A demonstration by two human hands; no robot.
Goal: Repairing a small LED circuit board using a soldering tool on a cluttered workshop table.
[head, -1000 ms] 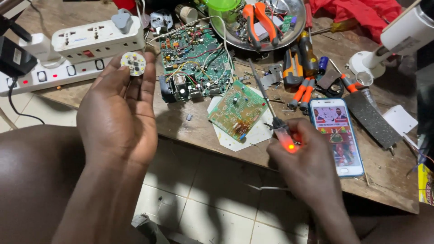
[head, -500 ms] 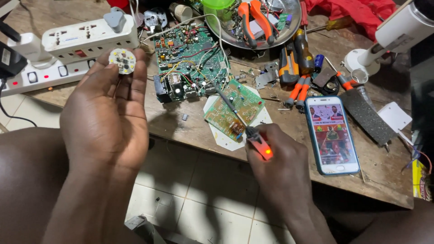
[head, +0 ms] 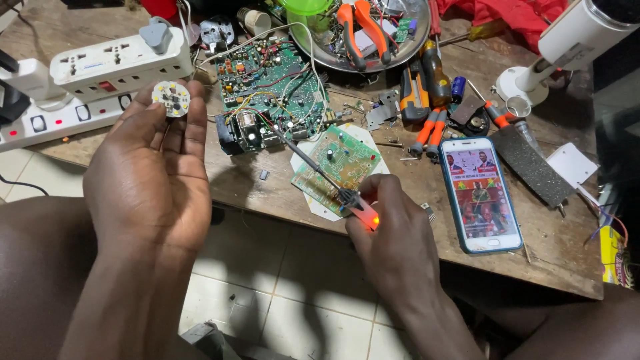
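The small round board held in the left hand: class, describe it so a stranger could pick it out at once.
Start at the white power strip on the wooden table's left end. Just in front of it, the left hand holds up a small round board at its fingertips. Unlike the green rectangular boards nearby, it is white, disc-shaped and dotted with yellow chips.

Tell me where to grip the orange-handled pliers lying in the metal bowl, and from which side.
Grip the orange-handled pliers by both handles, coming from above: the handles lie on top of the clutter in the metal bowl, while the jaw end is hidden among the parts.
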